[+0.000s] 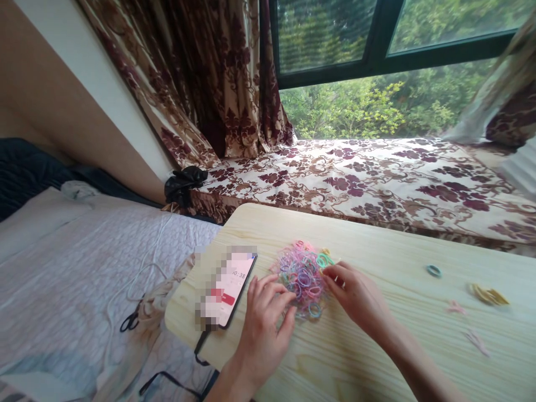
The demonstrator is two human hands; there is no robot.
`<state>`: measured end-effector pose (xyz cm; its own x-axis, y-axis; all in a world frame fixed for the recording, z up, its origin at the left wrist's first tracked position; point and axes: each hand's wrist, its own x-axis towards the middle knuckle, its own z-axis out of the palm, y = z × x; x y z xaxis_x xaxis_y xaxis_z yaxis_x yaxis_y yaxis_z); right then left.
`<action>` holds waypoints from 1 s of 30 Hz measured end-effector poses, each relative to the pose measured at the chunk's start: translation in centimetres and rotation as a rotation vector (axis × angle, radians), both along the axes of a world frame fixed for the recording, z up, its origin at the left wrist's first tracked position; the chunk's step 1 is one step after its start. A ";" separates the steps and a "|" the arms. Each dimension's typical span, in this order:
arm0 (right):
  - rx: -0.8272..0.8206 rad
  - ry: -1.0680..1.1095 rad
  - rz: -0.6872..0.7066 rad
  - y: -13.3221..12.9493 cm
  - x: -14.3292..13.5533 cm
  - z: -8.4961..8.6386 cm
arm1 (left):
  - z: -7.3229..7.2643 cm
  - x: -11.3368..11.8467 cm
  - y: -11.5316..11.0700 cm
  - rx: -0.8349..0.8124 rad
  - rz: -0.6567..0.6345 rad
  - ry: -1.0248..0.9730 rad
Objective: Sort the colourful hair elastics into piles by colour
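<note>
A loose pile of small elastic hair ties (pixel 302 279), mostly pink, purple and blue, lies on the wooden table (pixel 368 346). My left hand (pixel 268 312) rests at the near left edge of the pile, its fingers apart and holding nothing. At the right edge, my right hand (pixel 347 287) has thumb and forefinger pinched on a yellow hair tie (pixel 322 271), of which only a bit shows. Green hair ties (pixel 324 260) lie just beyond those fingertips.
Apart to the right lie a teal hair tie (pixel 434 271), a yellow bunch (pixel 489 294), pink ones (pixel 455 306) and lilac ones (pixel 477 341). A phone (pixel 228 287) with a cable sits left of the pile. A bed (pixel 84 251) adjoins the table; a cushioned window seat (pixel 368 178) runs behind.
</note>
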<state>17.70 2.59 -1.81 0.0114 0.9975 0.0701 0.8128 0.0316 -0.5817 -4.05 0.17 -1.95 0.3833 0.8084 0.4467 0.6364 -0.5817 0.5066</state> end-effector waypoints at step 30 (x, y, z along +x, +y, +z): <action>-0.071 0.494 -0.106 0.9 1.4 0.0 | 0.2 0.3 0.1 0.023 0.008 -0.030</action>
